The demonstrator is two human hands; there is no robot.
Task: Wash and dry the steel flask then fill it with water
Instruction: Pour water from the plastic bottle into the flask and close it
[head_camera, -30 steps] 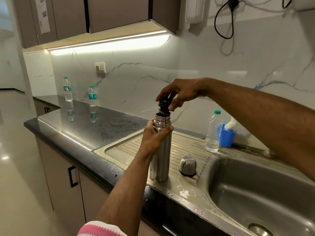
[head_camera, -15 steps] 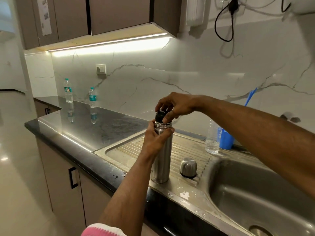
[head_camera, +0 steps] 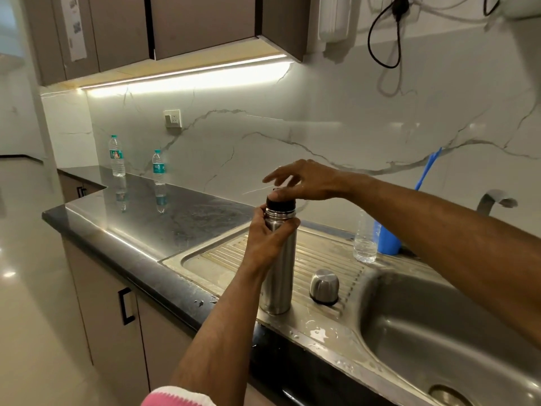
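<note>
On the ribbed steel draining board (head_camera: 322,253) I see the tall cylindrical steel flask (head_camera: 278,276) upright, my left hand (head_camera: 263,241) wrapped around its neck, my right hand (head_camera: 304,183), fingers spread, thumb on its black stopper (head_camera: 281,204), beside its domed steel cap (head_camera: 324,285).

We have one wide head-worn view, looking forward and down from close above the counter (head_camera: 140,230) toward the sink (head_camera: 439,332); its edges look somewhat blurred.

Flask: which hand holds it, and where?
The left hand grips the steel flask round its upper body, just below the neck. The right hand rests on the black stopper, fingers spread, no clear grip.
</note>
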